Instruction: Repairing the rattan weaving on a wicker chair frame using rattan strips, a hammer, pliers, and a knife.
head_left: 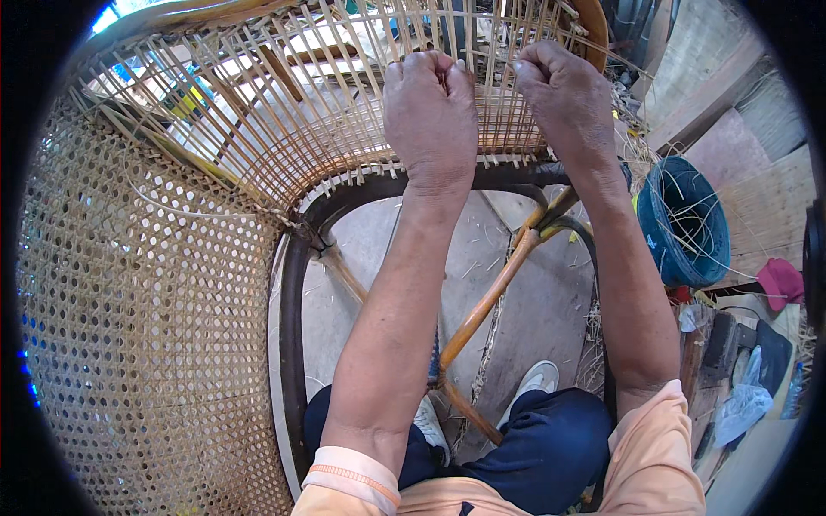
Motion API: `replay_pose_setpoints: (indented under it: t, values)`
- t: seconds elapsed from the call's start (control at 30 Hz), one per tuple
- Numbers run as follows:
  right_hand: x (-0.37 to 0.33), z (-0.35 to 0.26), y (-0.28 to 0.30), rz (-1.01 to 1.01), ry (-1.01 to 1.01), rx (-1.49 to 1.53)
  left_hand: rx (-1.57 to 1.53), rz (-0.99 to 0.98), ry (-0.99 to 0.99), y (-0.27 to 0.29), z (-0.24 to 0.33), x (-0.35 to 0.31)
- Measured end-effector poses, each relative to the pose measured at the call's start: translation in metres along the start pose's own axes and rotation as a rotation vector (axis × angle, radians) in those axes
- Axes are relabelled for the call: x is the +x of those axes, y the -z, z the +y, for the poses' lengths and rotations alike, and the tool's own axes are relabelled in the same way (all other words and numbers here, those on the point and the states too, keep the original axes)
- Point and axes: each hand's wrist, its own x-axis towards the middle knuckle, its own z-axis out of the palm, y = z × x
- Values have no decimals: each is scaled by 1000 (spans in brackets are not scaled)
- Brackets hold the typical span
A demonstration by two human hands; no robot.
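Observation:
Both of my arms reach forward to the upright rattan strands (331,95) of a woven chair panel. My left hand (430,120) is curled closed against them, thumb and forefinger pressed together at a rattan strand. To its right, my right hand (564,99) also pinches at the strands, its fingertips partly hidden. Below the hands runs a band of tight weaving (344,142), with short strand ends sticking out along the dark curved chair frame (361,191). Higher up, the strands stand apart with gaps between them.
A panel of open-hole cane weave (155,327) fills the left side. Crossed rattan legs (490,301) stand below the frame, near my shoes. At right are a blue bucket (654,224) holding loose strands, a pink cloth (780,284), a clear plastic bag (742,406) and wooden boards (774,198).

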Motion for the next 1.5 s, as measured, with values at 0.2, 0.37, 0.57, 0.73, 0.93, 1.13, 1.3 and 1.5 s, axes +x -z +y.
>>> replay_pose_setpoints:
  t: [0.2, 0.37, 0.57, 0.73, 0.93, 1.13, 1.3, 1.5]
  values:
    - [0, -1, -11, 70, 22, 60, -79, -3, 12, 3, -2, 0]
    - [1, -11, -17, 93, -46, 22, -40, 5, -98, 10, -5, -4]
    - [0, -9, -4, -18, -72, 66, 230, 40, -177, 15, -7, -2]
    - [-5, -5, 5, -72, 5, 101, 170, 88, -155, 13, -11, 6]
    - [-4, 5, 5, -58, -2, 78, -50, -82, 1, 20, -11, 12]
    - [-4, 3, 4, -86, -51, 75, 183, 44, -120, 16, -5, -1]
    - [-3, 5, 2, -85, -26, 92, 139, 77, -88, 10, -8, 4]
    - [-3, 6, 2, -90, -13, 70, -117, -136, 99, 28, -7, 14]
